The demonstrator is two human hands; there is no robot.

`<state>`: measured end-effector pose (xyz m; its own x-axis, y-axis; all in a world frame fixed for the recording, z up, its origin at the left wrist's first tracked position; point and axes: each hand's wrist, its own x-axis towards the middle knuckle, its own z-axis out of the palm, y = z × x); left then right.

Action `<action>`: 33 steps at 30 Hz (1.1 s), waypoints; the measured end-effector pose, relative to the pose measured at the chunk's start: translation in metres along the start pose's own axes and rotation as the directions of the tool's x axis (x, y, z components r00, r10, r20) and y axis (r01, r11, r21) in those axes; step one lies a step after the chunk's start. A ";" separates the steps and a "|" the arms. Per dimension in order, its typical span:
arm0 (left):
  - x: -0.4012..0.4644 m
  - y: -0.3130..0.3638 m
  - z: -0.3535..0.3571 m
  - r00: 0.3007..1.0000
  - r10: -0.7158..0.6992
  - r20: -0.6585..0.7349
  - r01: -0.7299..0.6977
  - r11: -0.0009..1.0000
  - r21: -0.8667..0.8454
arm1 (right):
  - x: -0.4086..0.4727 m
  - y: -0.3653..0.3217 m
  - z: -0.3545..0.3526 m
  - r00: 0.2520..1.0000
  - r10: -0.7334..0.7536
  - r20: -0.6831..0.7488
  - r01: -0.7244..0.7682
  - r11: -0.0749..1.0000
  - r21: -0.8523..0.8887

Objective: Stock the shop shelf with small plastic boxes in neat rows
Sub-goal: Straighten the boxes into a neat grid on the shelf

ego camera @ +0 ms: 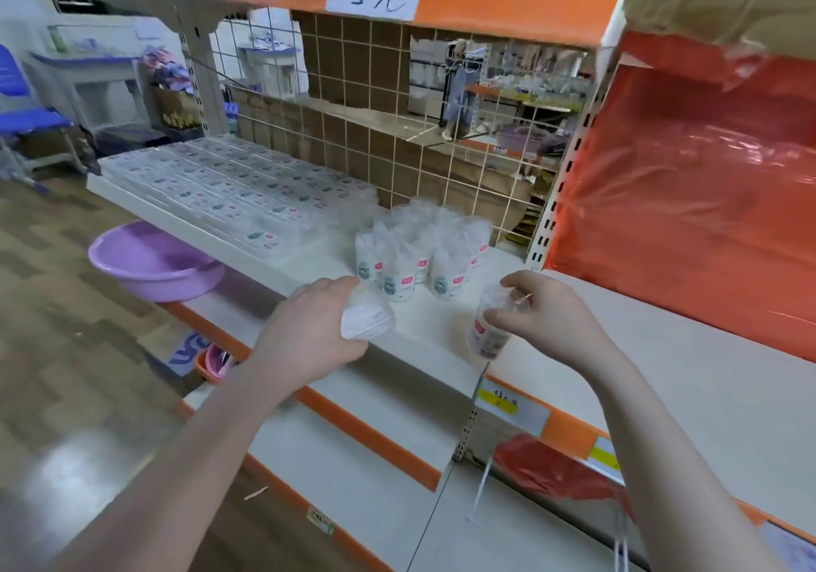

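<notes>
White shop shelf [441,320], flat clear boxes [229,191] ranked along its left end.
Near the front edge, left hand [318,324] grips a clear packet [368,317]; right hand [547,315] pinches a labelled tub [488,328].

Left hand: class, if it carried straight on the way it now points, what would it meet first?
Probably the cluster of upright tubs just beyond the left hand and the box it holds; depth is uncertain.

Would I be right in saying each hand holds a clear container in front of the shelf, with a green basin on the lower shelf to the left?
Not quite: the basin is purple, not green, as the head view shows. The rest holds: the left hand and the right hand each hold a clear container in front of the shelf.
</notes>
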<state>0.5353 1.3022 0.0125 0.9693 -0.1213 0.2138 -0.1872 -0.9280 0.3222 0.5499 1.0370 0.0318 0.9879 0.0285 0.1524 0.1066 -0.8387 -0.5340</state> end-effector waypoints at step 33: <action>0.154 -0.142 -0.008 0.938 0.288 0.195 -0.271 0.956 -0.111 | 0.078 -0.089 0.058 0.952 0.212 0.219 -0.120 0.921 -0.371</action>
<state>0.7101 1.4185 0.0074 0.8858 -0.4499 0.1136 -0.4593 -0.8155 0.3522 0.6237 1.1454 0.0435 0.9881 -0.0315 -0.1503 -0.0619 -0.9774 -0.2020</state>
